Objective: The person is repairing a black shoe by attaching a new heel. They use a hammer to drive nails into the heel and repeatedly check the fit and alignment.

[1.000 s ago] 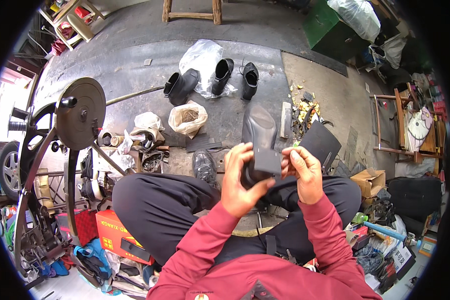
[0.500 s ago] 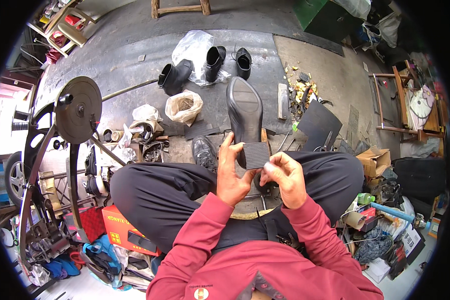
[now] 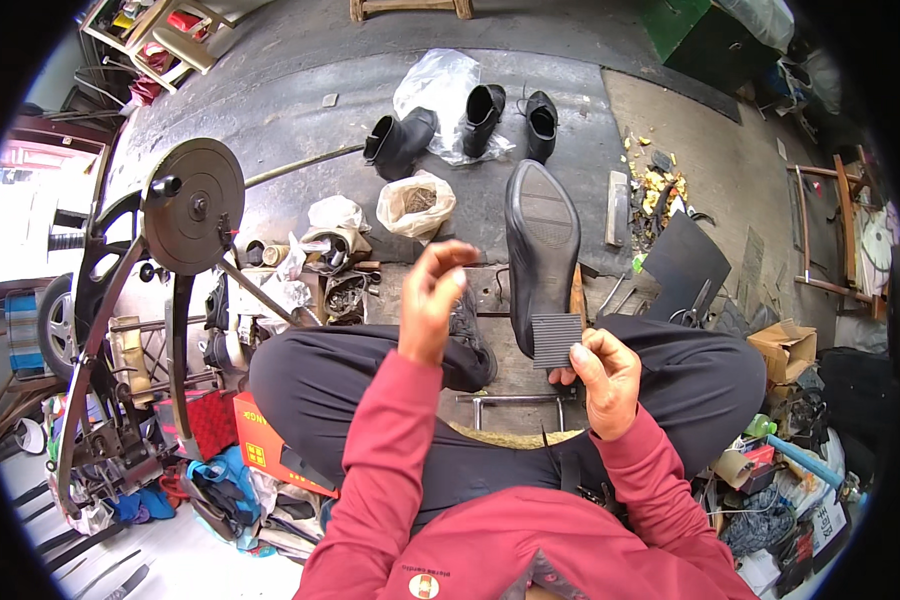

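A black shoe (image 3: pixel 542 225) stands sole up between my knees, its toe pointing away from me. Over its heel lies a square, dark, ribbed rubber piece (image 3: pixel 556 341). My right hand (image 3: pixel 610 380) pinches the near right corner of this piece between thumb and fingers. To the left of the shoe, my left hand (image 3: pixel 432 305) is raised and apart from it, fingers bent but spread, holding nothing. What supports the shoe from below is mostly hidden.
Black ankle boots (image 3: pixel 400 145) and a clear plastic bag (image 3: pixel 438 85) lie ahead. A white bag (image 3: pixel 416 206) of small bits sits nearer. At left stands a hand-wheel machine (image 3: pixel 195 205); at right are a black sheet (image 3: pixel 686 262) and a cardboard box (image 3: pixel 785 350).
My left hand has let go of the shoe's heel and moved left. The right hand still pinches the rubber piece. The whole view has shifted, so the surroundings appear farther right.
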The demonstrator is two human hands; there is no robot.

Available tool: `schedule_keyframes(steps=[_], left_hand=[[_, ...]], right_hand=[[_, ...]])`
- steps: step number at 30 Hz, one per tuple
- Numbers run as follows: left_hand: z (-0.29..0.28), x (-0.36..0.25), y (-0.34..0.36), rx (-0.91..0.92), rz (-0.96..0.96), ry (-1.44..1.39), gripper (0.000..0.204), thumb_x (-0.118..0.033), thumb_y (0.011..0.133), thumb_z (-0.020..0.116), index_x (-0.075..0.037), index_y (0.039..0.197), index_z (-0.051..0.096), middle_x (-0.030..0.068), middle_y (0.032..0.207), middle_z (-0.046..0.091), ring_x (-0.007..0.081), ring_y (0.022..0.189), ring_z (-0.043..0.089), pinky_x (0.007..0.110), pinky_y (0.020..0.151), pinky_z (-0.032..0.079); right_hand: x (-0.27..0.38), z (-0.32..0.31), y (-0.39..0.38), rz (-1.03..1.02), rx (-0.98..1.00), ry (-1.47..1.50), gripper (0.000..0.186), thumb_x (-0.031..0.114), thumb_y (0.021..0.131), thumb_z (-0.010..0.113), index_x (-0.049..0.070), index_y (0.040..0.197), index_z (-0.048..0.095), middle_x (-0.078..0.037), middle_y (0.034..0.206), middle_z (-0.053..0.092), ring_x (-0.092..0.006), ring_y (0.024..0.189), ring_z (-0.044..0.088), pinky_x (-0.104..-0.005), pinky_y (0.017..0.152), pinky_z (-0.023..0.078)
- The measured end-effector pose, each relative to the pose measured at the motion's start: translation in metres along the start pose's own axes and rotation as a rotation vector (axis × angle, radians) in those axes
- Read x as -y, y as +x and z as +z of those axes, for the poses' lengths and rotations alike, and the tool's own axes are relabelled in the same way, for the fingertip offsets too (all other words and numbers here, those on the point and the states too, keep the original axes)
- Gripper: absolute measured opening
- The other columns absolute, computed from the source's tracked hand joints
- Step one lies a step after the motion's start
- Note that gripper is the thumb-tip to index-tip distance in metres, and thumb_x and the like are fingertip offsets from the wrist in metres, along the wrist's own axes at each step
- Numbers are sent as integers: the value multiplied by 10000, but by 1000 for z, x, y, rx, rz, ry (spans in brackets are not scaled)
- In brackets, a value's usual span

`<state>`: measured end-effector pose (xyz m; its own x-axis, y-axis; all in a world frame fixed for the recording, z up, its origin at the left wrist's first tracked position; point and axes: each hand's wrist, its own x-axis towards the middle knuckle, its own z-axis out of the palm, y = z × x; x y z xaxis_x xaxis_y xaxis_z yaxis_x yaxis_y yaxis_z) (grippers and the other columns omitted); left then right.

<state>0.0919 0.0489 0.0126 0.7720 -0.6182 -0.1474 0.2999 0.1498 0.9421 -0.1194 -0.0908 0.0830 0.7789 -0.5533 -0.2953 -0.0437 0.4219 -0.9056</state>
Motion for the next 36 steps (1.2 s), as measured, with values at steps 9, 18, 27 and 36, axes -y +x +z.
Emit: schedule_keyframes(steps=[9,18,27,36], left_hand=[[-122,117,178,-249,-224,1296,198,-240,957,680,-206,1055,848,145,1059,800,353,1032,762,450,925,588],[-141,169,224,-79,-221,1680,224,-288,868,771,-175,1044,851,149,1045,805,352,1015,772,474,908,599],[-138,174,224,-1,-186,1723,225,-262,894,753,-72,1001,811,189,1016,787,372,979,763,493,876,588],[-158,180,199,-113,-1,1491,255,-254,959,653,-38,1095,666,240,1049,752,450,1003,724,543,881,563]], right_hand=[[1,-4,-3,-22,4,-149,240,69,942,737,17,826,533,-56,847,545,-111,737,476,-275,668,405],[-2,-7,11,-142,96,-228,274,79,814,841,38,777,573,-84,748,571,-170,621,546,-299,567,435],[-3,-5,12,-170,99,-201,272,75,815,845,41,797,576,-82,760,588,-178,627,575,-298,584,478],[-1,-5,10,-152,73,-206,275,33,804,846,32,801,571,-74,777,580,-165,671,575,-290,603,458]])
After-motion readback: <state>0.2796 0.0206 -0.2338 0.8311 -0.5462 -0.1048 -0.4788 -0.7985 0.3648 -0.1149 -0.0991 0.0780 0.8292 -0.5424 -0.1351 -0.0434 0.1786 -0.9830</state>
